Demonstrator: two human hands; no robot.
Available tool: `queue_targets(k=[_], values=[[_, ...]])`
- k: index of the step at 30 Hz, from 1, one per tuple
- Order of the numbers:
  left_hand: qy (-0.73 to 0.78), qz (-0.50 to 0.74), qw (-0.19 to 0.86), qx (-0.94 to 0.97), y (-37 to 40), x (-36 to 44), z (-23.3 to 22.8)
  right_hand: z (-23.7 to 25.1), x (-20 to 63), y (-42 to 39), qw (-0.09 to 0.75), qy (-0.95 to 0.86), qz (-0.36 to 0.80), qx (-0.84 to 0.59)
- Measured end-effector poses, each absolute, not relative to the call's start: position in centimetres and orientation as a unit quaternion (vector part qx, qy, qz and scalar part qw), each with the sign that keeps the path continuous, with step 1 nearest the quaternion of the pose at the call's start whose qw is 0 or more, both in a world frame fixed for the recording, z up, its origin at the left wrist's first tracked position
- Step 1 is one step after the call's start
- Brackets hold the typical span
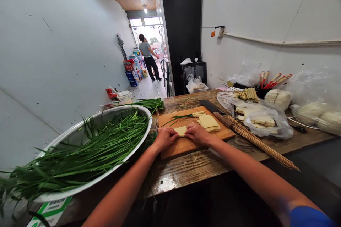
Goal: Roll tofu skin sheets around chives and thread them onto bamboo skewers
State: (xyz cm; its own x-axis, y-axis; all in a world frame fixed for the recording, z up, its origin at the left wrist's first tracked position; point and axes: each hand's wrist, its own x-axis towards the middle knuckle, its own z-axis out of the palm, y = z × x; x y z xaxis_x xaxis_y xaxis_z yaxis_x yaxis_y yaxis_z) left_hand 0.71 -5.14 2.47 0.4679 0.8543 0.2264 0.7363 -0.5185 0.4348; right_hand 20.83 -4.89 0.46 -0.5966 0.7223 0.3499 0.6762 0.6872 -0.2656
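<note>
My left hand (164,137) and my right hand (196,134) meet on a wooden cutting board (186,145), both pressing on one pale yellow tofu-skin sheet (181,130) that shows between them. A small stack of the same sheets (209,122) lies just behind my right hand. A few green chives with a rolled sheet (186,115) rest at the board's far side. A cleaver (213,108) lies at the board's back right corner.
A big metal bowl (77,133) heaped with chives sits at the left. A bundle of bamboo skewers (261,143) runs along the right of the board. Plastic bags of tofu pieces (262,120) and dough-like lumps (314,111) crowd the right. A person stands far down the corridor (147,58).
</note>
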Motion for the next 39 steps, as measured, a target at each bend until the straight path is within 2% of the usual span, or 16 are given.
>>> queue_targets(k=[4,9,14,19,24,27,31,35,39], values=[[0.520,0.182,0.192,0.812,-5.1,0.6,2.8,0.1,20.9,-3.8,0.255,-0.840,0.213,-0.428],[0.582,0.151,0.229,0.766,-4.8,0.6,3.2,1.3,20.7,-3.3,0.206,-0.760,0.360,-0.501],[0.611,0.159,0.228,0.741,-4.8,0.8,3.2,2.5,20.4,-3.5,0.171,-0.784,0.331,-0.496],[0.580,0.184,0.232,0.759,-4.9,0.7,3.0,2.4,20.2,-3.8,0.176,-0.768,0.341,-0.513],[0.512,0.162,0.167,0.827,-5.4,0.7,3.3,1.5,20.0,-3.3,0.179,-0.743,0.379,-0.521],[0.479,0.157,0.120,0.855,-5.8,0.9,3.4,1.0,19.9,-3.3,0.215,-0.769,0.334,-0.500],[0.484,0.186,0.087,0.851,-6.0,0.9,2.8,0.4,20.1,-4.1,0.265,-0.824,0.207,-0.456],[0.454,0.185,0.061,0.869,-6.0,0.7,2.3,0.3,20.2,-4.8,0.221,-0.868,0.092,-0.435],[0.432,0.157,0.015,0.888,-6.3,0.9,2.7,0.4,20.6,-5.2,0.184,-0.895,0.039,-0.404]])
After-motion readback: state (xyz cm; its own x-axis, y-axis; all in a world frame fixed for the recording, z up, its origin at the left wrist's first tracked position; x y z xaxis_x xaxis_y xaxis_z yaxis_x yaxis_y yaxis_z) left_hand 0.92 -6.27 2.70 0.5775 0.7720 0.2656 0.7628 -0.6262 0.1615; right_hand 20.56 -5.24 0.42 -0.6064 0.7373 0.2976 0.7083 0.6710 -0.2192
